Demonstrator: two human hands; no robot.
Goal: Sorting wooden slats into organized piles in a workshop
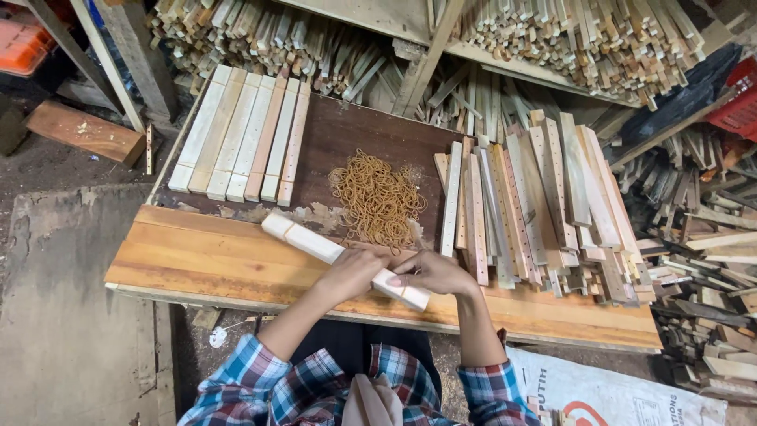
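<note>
- My left hand (352,272) covers the middle of the pale bundle of wooden slats (303,239); its wrapping there is hidden from me.
- My right hand (434,274) hides the part just before the bundle's near end.
- The heap of tan rubber bands (377,197) is too tangled to count.
- The far stacks of thin wooden sticks (552,39) run off the top edge.
- The white printed sack (623,394) at near right is cut off below.
</note>
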